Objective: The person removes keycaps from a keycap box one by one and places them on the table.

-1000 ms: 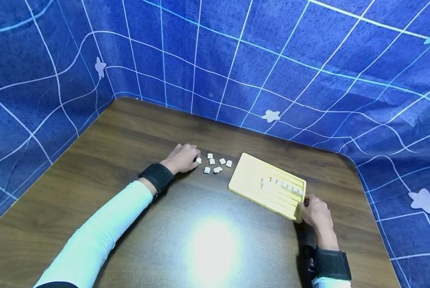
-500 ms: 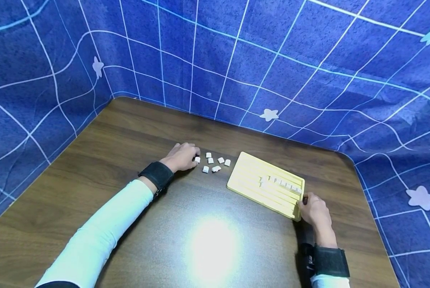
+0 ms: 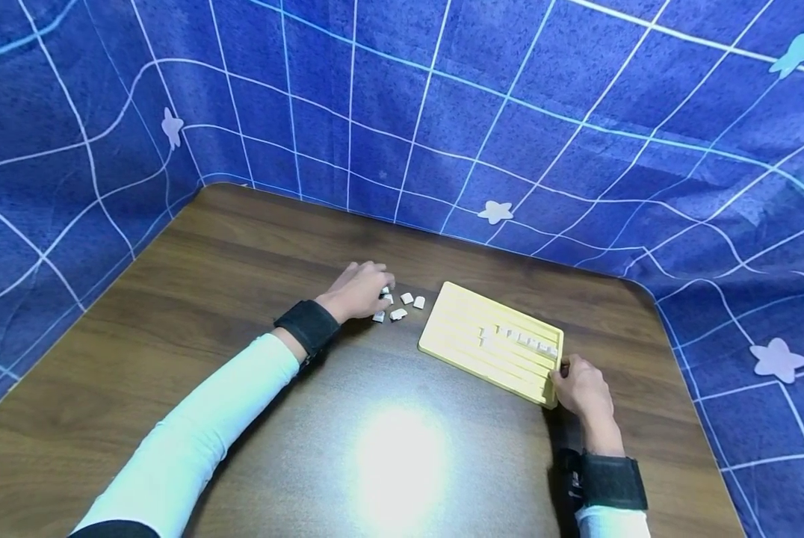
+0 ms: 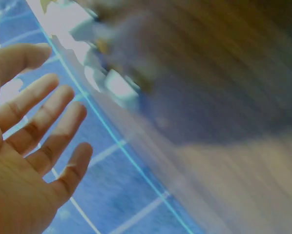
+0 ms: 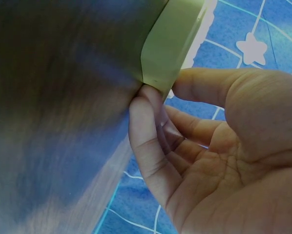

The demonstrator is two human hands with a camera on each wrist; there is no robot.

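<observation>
My left hand (image 3: 359,290) is over the left side of a small cluster of loose white tiles (image 3: 398,314), partly covering some. In the left wrist view its fingers are loosely spread with nothing between them, and blurred white tiles (image 4: 121,89) lie beyond the fingertips. At its right end, a pale yellow ridged tray (image 3: 452,323) is pinched by my right hand (image 3: 582,385). The right wrist view has the thumb on the tray's upper side and fingers under its corner (image 5: 163,53). Several white tiles (image 3: 533,342) stand along the tray's grooves.
The brown wooden table (image 3: 274,232) carries everything. A blue cloth (image 3: 348,90) with white lines and stars rises behind its far edge and both sides. Bright glare (image 3: 402,463) falls on the near part of the tabletop.
My left hand has moved right, over the nearest loose tiles, which it now partly hides. The right hand keeps its grip on the tray. The whole head view has shifted slightly.
</observation>
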